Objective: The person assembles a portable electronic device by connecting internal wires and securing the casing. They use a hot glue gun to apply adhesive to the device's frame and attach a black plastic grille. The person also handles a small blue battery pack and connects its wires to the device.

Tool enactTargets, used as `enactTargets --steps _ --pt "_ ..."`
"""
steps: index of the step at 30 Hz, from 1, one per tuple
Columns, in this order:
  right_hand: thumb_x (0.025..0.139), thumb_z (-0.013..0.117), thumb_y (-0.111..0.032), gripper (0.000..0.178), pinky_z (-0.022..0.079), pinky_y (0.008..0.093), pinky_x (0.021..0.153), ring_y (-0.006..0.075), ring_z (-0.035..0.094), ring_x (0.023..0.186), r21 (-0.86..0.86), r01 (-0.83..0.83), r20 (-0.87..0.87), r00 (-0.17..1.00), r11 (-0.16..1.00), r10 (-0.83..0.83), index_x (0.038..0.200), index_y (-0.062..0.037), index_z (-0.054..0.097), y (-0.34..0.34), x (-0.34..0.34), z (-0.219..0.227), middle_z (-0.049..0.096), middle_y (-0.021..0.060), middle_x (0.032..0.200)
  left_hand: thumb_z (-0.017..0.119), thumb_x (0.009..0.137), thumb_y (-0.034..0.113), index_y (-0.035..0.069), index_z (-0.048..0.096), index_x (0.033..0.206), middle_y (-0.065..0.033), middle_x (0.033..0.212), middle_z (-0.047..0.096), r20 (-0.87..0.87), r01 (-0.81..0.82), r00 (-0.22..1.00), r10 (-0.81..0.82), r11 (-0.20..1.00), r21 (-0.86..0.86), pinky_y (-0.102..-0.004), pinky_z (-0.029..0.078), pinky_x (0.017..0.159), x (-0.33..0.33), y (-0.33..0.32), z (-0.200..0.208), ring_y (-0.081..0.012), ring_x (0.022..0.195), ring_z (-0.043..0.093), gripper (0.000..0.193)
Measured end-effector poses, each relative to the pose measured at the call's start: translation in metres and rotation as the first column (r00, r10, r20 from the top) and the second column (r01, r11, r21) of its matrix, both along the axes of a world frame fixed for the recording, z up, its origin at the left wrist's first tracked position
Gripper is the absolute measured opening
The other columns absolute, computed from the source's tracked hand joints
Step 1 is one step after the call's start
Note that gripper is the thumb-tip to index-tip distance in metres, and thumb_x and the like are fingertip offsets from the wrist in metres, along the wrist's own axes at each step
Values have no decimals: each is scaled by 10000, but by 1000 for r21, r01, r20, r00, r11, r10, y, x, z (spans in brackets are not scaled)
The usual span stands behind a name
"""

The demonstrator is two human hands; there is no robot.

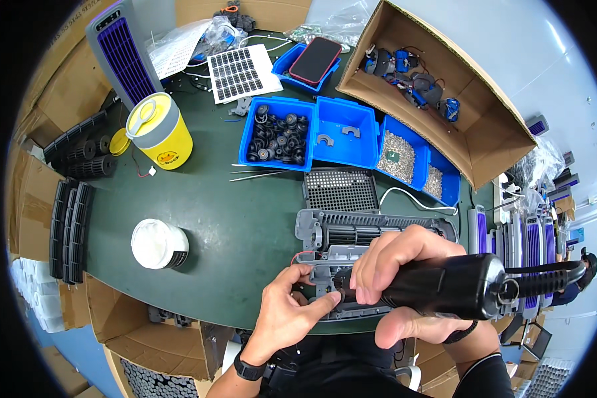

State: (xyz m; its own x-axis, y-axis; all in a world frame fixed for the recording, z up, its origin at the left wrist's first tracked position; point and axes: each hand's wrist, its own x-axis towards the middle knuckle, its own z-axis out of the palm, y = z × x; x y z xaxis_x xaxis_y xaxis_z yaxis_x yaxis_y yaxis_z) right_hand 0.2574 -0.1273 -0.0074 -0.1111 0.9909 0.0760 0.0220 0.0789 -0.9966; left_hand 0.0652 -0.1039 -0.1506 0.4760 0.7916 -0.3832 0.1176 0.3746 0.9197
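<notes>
My right hand is wrapped round a black electric screwdriver, which lies nearly level with its cable running off to the right. The driver's tip end points left, at the near end of a grey plastic fan housing; the exact tip contact is hidden. At that same end, my left hand grips the housing, thumb and fingers closed about its edge. Just behind lies a second grey housing with a black cylindrical fan wheel in it. A thin red wire sticks out on the left.
Blue bins hold black wheels, grey clips and screws. Behind them stands a cardboard box with motors. A black perforated tray, white tub, yellow cup and tweezers are on the green table.
</notes>
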Motion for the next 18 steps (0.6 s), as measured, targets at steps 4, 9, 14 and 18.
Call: enactTargets --steps 4,9,14,18 --pt "693 1001 -318 566 574 420 849 235 685 854 -25 -4 -5 1000 1000 4 991 -45 604 0 1 2 687 85 879 937 783 199 -104 660 1186 -90 992 655 -4 4 1000 -4 1000 3 -243 451 512 0 0 0 -55 599 559 575" --pt "676 1002 -341 577 571 422 845 239 685 842 -40 -30 -14 999 999 29 996 -24 641 1 0 1 696 87 862 935 783 196 -97 664 1185 -83 989 655 -3 6 1000 -6 1000 -15 -242 448 511 0 0 -1 -53 598 555 567" --pt "658 995 -391 604 570 423 814 246 684 813 3 -127 2 992 992 127 982 0 668 7 6 4 694 87 835 934 781 216 -110 661 1194 -87 986 656 12 -9 1000 10 1000 -20 -243 452 513 -1 -1 -3 -54 593 554 593" --pt "660 995 -429 628 571 416 745 241 693 750 147 -159 -18 986 976 163 974 -16 641 22 17 16 685 93 806 938 781 241 -122 655 1217 -99 1000 667 -7 7 1000 -7 1000 -3 -245 463 519 -2 0 -3 -57 596 565 634"
